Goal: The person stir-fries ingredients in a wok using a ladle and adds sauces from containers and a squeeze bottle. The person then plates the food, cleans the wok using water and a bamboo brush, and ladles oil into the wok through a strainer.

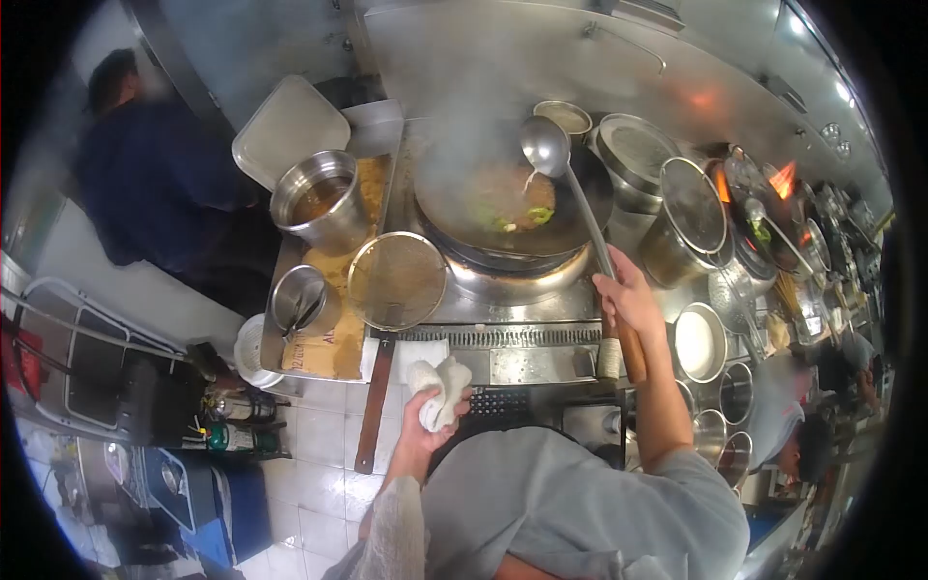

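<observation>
A dark wok (594,176) sits on the stove (553,307), green pieces (541,216) among brown food (503,186) inside. Over it tips a steel ladle (545,147), trickling pale liquid (528,183), its handle slanting toward the stove's front edge. A white cloth (440,391) is bunched just off that edge.

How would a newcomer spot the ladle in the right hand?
Find the big dark wok in the upper middle of the view. Over it is a metal ladle, its long handle slanting down to the right hand. Unlike the wide, flat mesh strainer to the wok's lower left, it has a small, solid bowl.
</observation>
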`<state>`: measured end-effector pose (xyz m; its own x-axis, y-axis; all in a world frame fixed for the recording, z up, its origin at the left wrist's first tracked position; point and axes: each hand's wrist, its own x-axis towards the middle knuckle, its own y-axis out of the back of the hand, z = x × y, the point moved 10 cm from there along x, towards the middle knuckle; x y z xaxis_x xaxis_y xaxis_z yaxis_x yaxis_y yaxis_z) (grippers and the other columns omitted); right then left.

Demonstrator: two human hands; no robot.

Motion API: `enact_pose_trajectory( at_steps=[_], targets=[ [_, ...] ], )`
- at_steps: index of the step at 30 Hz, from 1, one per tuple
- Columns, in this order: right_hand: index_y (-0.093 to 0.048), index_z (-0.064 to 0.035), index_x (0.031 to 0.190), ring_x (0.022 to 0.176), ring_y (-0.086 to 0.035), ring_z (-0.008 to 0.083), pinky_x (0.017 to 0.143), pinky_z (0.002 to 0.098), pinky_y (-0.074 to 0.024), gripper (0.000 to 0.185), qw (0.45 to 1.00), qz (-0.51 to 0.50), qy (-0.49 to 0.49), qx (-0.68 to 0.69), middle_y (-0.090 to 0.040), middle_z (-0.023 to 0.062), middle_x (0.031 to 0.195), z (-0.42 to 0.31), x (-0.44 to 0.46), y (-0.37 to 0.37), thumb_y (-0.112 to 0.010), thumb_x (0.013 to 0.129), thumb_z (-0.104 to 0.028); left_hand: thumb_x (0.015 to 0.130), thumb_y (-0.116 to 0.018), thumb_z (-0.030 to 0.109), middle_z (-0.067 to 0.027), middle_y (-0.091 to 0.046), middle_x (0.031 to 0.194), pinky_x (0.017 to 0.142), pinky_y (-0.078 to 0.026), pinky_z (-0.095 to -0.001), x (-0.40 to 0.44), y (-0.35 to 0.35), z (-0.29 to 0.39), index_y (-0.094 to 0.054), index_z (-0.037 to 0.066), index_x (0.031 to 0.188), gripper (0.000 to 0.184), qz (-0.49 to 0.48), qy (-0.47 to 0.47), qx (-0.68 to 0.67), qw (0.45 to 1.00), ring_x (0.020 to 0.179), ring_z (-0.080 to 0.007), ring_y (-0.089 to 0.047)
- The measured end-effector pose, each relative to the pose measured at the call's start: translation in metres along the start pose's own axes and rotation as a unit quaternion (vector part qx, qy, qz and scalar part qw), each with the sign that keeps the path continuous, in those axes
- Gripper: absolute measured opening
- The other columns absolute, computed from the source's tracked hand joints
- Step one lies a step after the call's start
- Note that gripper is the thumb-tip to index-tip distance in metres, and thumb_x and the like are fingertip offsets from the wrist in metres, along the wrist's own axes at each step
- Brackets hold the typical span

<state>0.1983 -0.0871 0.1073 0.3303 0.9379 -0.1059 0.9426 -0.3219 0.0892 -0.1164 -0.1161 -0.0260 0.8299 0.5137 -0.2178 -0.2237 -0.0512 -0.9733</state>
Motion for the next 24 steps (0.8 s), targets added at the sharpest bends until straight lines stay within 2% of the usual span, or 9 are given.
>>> enact_pose_trajectory(
  at_steps=[2, 7, 11, 12, 15, 18, 21, 22, 24],
  targets=[
    [-0.038, -0.0014, 0.139, 0.046, -0.046, 0.0086, 0.038, 0.0259, -0.0394, 0.057, 0.999, -0.005, 0.005, -0.033, -0.049, 0.0008, 0.064, -0.001, 0.022, -0.003, -0.058, 0.086, -0.009, 0.086, -0.053, 0.023, -0.0128, -0.038, 0.092, 0.04, -0.04, -0.0219, -0.01, 0.008, -0.001, -0.029, 0.023, 0.144, 0.063, 0.037, -0.033, -0.021, 0.999, 0.071, -0.0182, -0.042],
    [-0.04, 0.0008, 0.136, 0.046, -0.047, 0.0102, 0.04, 0.0269, -0.0404, 0.055, 0.992, 0.014, -0.015, -0.12, -0.051, 0.0032, 0.064, 0.018, 0.079, -0.008, -0.058, 0.085, -0.01, 0.085, -0.056, 0.024, -0.0147, -0.04, 0.095, 0.041, -0.043, -0.0237, -0.013, 0.003, -0.009, -0.031, 0.022, 0.142, 0.063, 0.03, -0.053, -0.022, 0.998, 0.074, -0.0201, -0.045],
    [-0.04, -0.0021, 0.137, 0.046, -0.047, 0.011, 0.039, 0.0286, -0.0405, 0.056, 0.984, -0.146, -0.061, -0.079, -0.05, 0.003, 0.063, 0.033, 0.062, -0.012, -0.057, 0.083, -0.012, 0.085, -0.056, 0.025, -0.0147, -0.04, 0.095, 0.041, -0.044, -0.0245, -0.006, -0.003, -0.013, -0.031, 0.021, 0.142, 0.063, 0.008, -0.043, -0.013, 0.999, 0.074, -0.0209, -0.046],
    [-0.037, -0.0015, 0.139, 0.045, -0.046, 0.0098, 0.039, 0.0258, -0.0409, 0.057, 0.983, -0.144, -0.079, -0.077, -0.047, 0.0002, 0.062, 0.03, 0.047, -0.004, -0.055, 0.085, -0.008, 0.085, -0.056, 0.027, -0.0146, -0.04, 0.095, 0.041, -0.044, -0.0246, -0.007, -0.004, -0.012, -0.032, 0.022, 0.142, 0.062, 0.009, -0.049, -0.004, 0.999, 0.075, -0.0209, -0.046],
    [-0.043, -0.0011, 0.131, 0.043, -0.046, 0.0121, 0.038, 0.0292, -0.0412, 0.051, 0.982, -0.116, -0.058, -0.139, -0.05, 0.003, 0.062, 0.021, 0.033, 0.012, -0.055, 0.083, -0.01, 0.086, -0.057, 0.029, -0.0167, -0.042, 0.097, 0.042, -0.049, -0.0268, -0.009, -0.008, -0.008, -0.031, 0.022, 0.141, 0.061, -0.026, -0.053, -0.049, 0.997, 0.077, -0.0224, -0.049],
    [-0.039, -0.0021, 0.137, 0.042, -0.046, 0.0128, 0.038, 0.0297, -0.0418, 0.057, 0.974, -0.076, -0.02, -0.213, -0.049, 0.0038, 0.06, 0.023, 0.062, -0.014, -0.054, 0.082, -0.009, 0.088, -0.055, 0.029, -0.0133, -0.04, 0.096, 0.042, -0.044, -0.0237, 0.001, -0.002, -0.01, -0.031, 0.022, 0.142, 0.06, -0.017, -0.022, -0.115, 0.993, 0.074, -0.0204, -0.047],
    [-0.037, -0.0028, 0.139, 0.041, -0.047, 0.0144, 0.039, 0.0308, -0.0425, 0.059, 0.976, -0.122, -0.026, -0.181, -0.05, 0.006, 0.061, 0.021, 0.059, -0.03, -0.054, 0.082, -0.009, 0.089, -0.054, 0.028, -0.0152, -0.043, 0.1, 0.042, -0.043, -0.0226, 0.013, 0.009, -0.014, -0.029, 0.021, 0.143, 0.06, 0.013, 0.023, -0.07, 0.997, 0.077, -0.0215, -0.05],
    [-0.037, -0.003, 0.139, 0.041, -0.048, 0.0151, 0.04, 0.0312, -0.0428, 0.06, 0.975, -0.152, -0.032, -0.157, -0.051, 0.007, 0.061, 0.018, 0.052, -0.038, -0.054, 0.082, -0.009, 0.088, -0.054, 0.024, -0.0218, -0.046, 0.113, 0.043, -0.05, -0.0257, 0.013, 0.014, -0.009, -0.028, 0.022, 0.143, 0.061, 0.021, 0.021, -0.001, 1.0, 0.084, -0.0256, -0.057],
    [-0.038, -0.0021, 0.137, 0.044, -0.052, 0.0167, 0.042, 0.0321, -0.044, 0.058, 0.97, -0.17, -0.076, -0.155, -0.053, 0.0091, 0.063, 0.012, 0.02, -0.022, -0.055, 0.082, -0.01, 0.087, -0.054, 0.021, -0.0255, -0.044, 0.122, 0.045, -0.055, -0.0296, 0.009, -0.001, -0.003, -0.03, 0.022, 0.142, 0.06, 0.014, 0.01, 0.046, 0.999, 0.085, -0.0289, -0.059]
  ],
)
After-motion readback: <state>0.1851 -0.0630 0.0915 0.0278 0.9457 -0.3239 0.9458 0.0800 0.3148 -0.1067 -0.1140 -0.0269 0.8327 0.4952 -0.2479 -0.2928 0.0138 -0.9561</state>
